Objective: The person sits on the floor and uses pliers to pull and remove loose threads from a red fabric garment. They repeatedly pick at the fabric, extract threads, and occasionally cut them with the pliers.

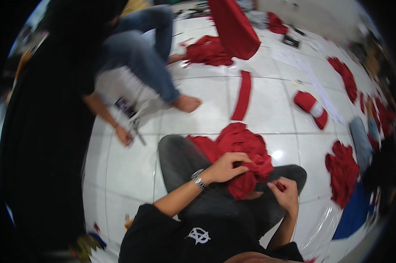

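Observation:
A crumpled piece of red fabric (247,143) lies bunched over my crossed legs and onto the white tiles in front. My left hand (229,167), with a metal watch (198,179) at its wrist, pinches a fold of this fabric between thumb and fingers. To the right of the cloth, my right hand (287,194) is raised above my knee, apart from the fabric. Its fingers are closed around a small red and black tool (280,186), mostly hidden in the grip; its exact kind cannot be made out.
A red strip (242,95) lies ahead. Scissors (137,130) and a phone (125,107) are left, near a person's hand (123,136). Folded red cloth (311,108) with a white band and a red heap (342,172) lie right. Another person sits far right. Red fabric (237,29) hangs ahead.

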A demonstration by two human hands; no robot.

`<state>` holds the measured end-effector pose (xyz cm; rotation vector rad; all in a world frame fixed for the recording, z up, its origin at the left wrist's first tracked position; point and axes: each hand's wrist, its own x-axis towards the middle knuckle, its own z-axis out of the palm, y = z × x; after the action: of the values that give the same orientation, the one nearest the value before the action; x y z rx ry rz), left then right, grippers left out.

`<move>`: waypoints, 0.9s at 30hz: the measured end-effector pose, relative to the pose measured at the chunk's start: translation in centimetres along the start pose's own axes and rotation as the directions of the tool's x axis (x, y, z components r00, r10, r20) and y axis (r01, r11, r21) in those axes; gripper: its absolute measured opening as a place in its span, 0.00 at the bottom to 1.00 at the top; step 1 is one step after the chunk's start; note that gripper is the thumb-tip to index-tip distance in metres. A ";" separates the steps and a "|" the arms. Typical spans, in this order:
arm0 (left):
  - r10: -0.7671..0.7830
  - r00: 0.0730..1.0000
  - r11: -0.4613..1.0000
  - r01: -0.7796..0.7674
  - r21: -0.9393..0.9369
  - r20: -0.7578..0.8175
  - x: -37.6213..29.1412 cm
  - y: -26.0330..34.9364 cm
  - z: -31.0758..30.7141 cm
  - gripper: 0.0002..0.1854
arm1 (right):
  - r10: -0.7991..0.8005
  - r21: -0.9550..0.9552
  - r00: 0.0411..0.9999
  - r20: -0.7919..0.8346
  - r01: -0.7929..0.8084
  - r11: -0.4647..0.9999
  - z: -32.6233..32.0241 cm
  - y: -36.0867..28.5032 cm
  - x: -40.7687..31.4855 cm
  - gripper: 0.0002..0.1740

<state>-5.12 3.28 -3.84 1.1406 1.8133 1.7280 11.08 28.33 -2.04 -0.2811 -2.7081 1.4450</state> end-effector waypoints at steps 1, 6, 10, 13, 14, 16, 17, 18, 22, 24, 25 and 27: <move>-0.066 0.997 0.996 0.069 -0.058 0.036 0.0 0.2 -0.2 0.11 | -0.013 -0.017 0.997 0.074 0.014 1.000 -0.3 0.4 -0.1 0.15; -0.229 0.922 0.857 0.343 -0.384 0.312 -1.0 -2.3 -0.5 0.10 | -0.051 0.694 0.993 -0.110 0.113 0.711 -0.2 2.2 -1.0 0.21; -0.174 0.904 0.930 0.281 -0.236 0.390 -1.3 -2.0 0.3 0.07 | -0.133 0.865 0.983 -0.125 0.173 0.470 -0.6 0.9 -0.4 0.21; -0.051 0.944 0.966 0.129 -0.223 0.325 -0.3 -0.2 0.2 0.06 | -0.121 0.886 0.981 -0.151 0.189 0.423 -0.6 0.1 0.1 0.25; -0.012 0.950 0.968 0.090 -0.234 0.312 0.1 0.8 0.0 0.06 | -0.120 0.847 0.979 -0.164 0.202 0.493 -0.6 0.1 0.3 0.26; 0.057 0.958 0.966 0.018 -0.257 0.280 0.6 3.6 -0.8 0.06 | -0.116 0.753 0.977 -0.180 0.213 0.622 -0.6 0.8 0.2 0.26; 0.056 0.966 0.969 0.008 -0.246 0.252 0.7 4.7 -1.3 0.06 | -0.121 0.759 0.974 -0.190 0.224 0.612 -0.8 1.1 0.2 0.27; 0.051 0.974 0.971 0.002 -0.237 0.219 0.5 5.7 -1.7 0.06 | -0.123 0.765 0.973 -0.195 0.229 0.602 -1.2 1.3 0.2 0.27; -0.010 0.980 0.996 0.026 -0.082 0.197 0.4 6.4 -2.9 0.05 | -0.113 0.759 0.972 -0.208 0.233 0.608 -1.7 0.7 -0.1 0.27; -0.051 0.973 0.998 0.043 0.039 0.224 0.0 6.0 -3.0 0.05 | -0.105 0.714 0.977 -0.188 0.209 0.668 -1.6 0.9 -0.2 0.27; -0.069 0.970 0.994 0.046 0.102 0.232 -0.5 5.3 -3.1 0.05 | -0.095 0.664 0.980 -0.177 0.190 0.723 -1.4 1.2 -0.2 0.27; -0.099 0.967 0.984 0.060 0.171 0.236 -1.5 3.9 -3.6 0.06 | -0.046 0.635 0.985 -0.164 0.141 0.759 -1.0 1.5 -0.5 0.26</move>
<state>-5.81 -0.54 0.15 1.2640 1.8441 1.3489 11.89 29.89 -2.72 -0.1841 -1.9122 2.1107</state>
